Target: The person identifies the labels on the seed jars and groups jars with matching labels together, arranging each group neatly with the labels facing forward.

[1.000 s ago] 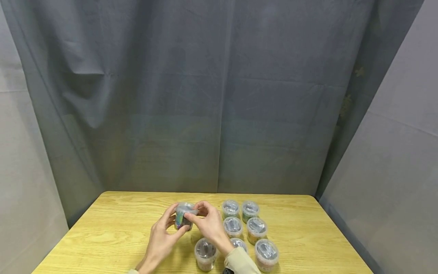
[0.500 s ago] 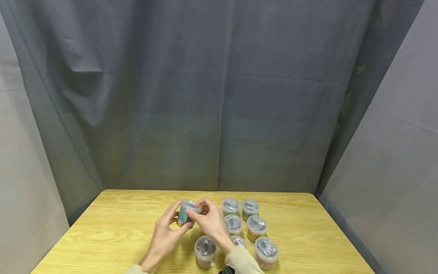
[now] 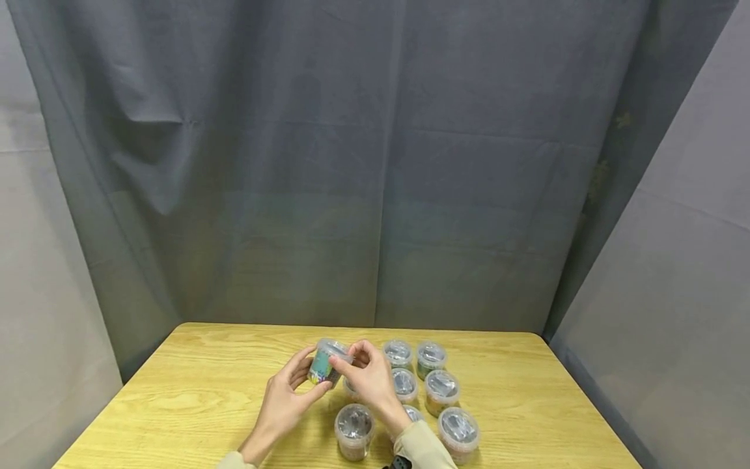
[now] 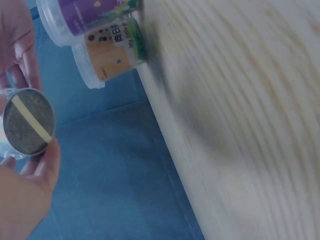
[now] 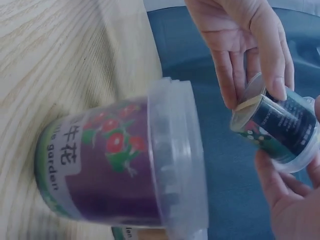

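Both hands hold one clear plastic lidded cup (image 3: 322, 366) with a teal and dark label, tilted above the table. My left hand (image 3: 282, 402) grips its lower part between thumb and fingers. My right hand (image 3: 369, 384) pinches it at the lid end. In the left wrist view the cup's round base (image 4: 28, 122) shows dark contents and a pale yellow strip across it. Seen from the right wrist, white print covers the cup's dark label (image 5: 290, 131). A similar cup with a purple flowered label (image 5: 117, 167) stands close by, its label reading "little garden".
Several more lidded cups, such as the front right one (image 3: 458, 433) and the front left one (image 3: 354, 431), stand on the wooden table (image 3: 193, 404), partly behind the right forearm. An orange-labelled cup (image 4: 112, 50) shows from the left wrist. A grey curtain (image 3: 293, 195) hangs behind.
The held cup has moved a little to the right and tilted more, its teal label turning into sight. Both hands have moved along with it, keeping their hold.
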Demonstrator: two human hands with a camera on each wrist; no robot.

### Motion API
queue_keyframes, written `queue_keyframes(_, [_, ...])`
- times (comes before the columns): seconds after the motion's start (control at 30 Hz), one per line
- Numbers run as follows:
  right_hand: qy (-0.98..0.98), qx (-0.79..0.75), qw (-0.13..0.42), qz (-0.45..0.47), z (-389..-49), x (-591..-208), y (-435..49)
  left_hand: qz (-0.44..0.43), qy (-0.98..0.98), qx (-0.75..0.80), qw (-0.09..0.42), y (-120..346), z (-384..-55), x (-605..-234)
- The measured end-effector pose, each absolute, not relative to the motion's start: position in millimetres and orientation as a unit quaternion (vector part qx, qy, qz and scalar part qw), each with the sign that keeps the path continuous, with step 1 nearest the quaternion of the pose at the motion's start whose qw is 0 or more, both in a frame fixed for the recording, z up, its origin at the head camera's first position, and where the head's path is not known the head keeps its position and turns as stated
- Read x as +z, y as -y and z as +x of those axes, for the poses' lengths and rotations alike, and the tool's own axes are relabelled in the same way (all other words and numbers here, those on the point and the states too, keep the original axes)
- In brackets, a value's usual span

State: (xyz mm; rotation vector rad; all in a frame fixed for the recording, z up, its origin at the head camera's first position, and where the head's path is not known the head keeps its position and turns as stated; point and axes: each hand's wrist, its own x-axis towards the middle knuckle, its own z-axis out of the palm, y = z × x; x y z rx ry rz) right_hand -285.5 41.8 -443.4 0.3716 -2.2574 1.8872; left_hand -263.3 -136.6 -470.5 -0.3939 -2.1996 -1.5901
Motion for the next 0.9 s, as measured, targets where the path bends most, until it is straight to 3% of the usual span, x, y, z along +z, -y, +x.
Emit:
queue_keyframes(0.27, [0.774,0.617,0.088,0.113,-284.9,-440.0,-41.5,-0.147,0.8,-0.518,0.266,131.6,-262.7,-471.1])
queue_keyframes(0.53, [0.744,0.651,0.079,0.127,-288.1,-445.5,-48.1,-0.126,0.775,-0.584,0.206,130.9,-263.5,-469.7])
queue_keyframes(0.8, [0.756,0.639,0.091,0.109,-286.3,-440.6,-45.4,-0.141,0.791,-0.536,0.259,127.3,-264.2,-470.9])
queue_keyframes(0.9, [0.749,0.647,0.085,0.11,-287.3,-440.8,-46.0,-0.142,0.786,-0.549,0.246,127.7,-263.3,-470.3])
